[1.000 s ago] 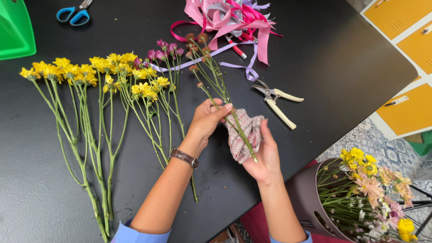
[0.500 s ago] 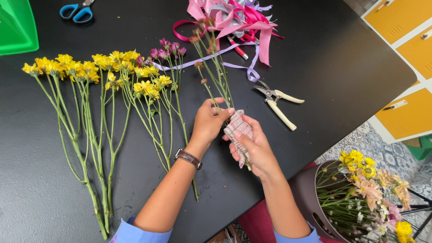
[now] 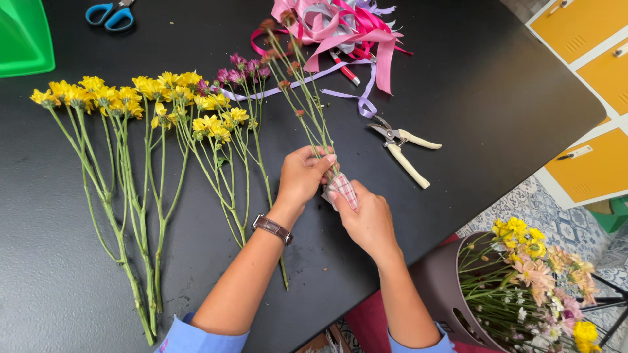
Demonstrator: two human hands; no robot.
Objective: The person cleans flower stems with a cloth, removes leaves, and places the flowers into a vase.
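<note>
Seen from above, two bare hands meet over a black tabletop (image 3: 458, 104). The left hand (image 3: 302, 176) has its grip pressed together around a small bunch of thin stems (image 3: 307, 111) with reddish buds. The right hand (image 3: 366, 219) pinches a checked pink-and-white ribbon (image 3: 345, 189) against the lower ends of the same stems — both grips touch, almost at one spot. The stems fan up and away from the grip toward a heap of pink and purple ribbons (image 3: 340, 26). Just right of the grip lie cream-handled pruning shears (image 3: 405, 153); to its left lie rows of yellow flowers (image 3: 131, 98). Below right stands a dark bucket (image 3: 445, 287) of mixed blooms. The stems look light, thin and easily snapped, the ribbon soft and slippery — best held low on the stems, clear of the buds.
</note>
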